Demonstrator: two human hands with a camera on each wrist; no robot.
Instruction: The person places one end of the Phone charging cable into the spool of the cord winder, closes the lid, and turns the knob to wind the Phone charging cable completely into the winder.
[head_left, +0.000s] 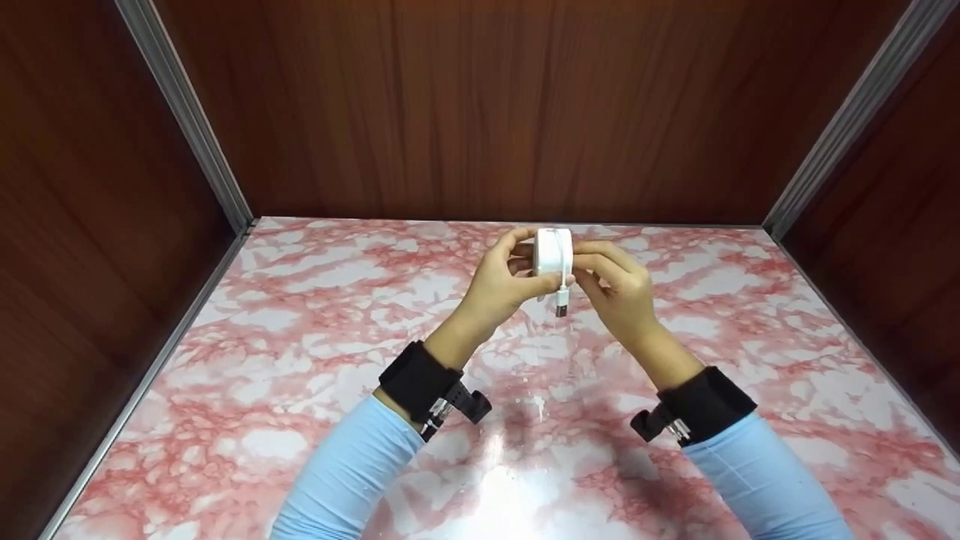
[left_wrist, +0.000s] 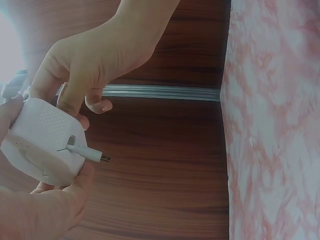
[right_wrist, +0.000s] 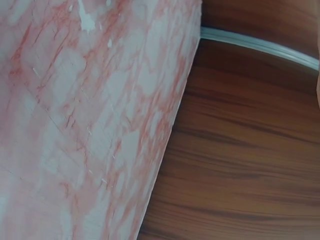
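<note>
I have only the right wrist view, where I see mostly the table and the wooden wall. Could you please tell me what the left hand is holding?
Observer: The left hand grips a white block.
Operator: Thank you. And the right hand, where does it put its fingers?
Observer: In the head view, they reach to the right side of the block.
Operator: I understand. Does something hang from the block?
Observer: Yes, in the head view a plug hangs below it, with the metal end downward.
</note>
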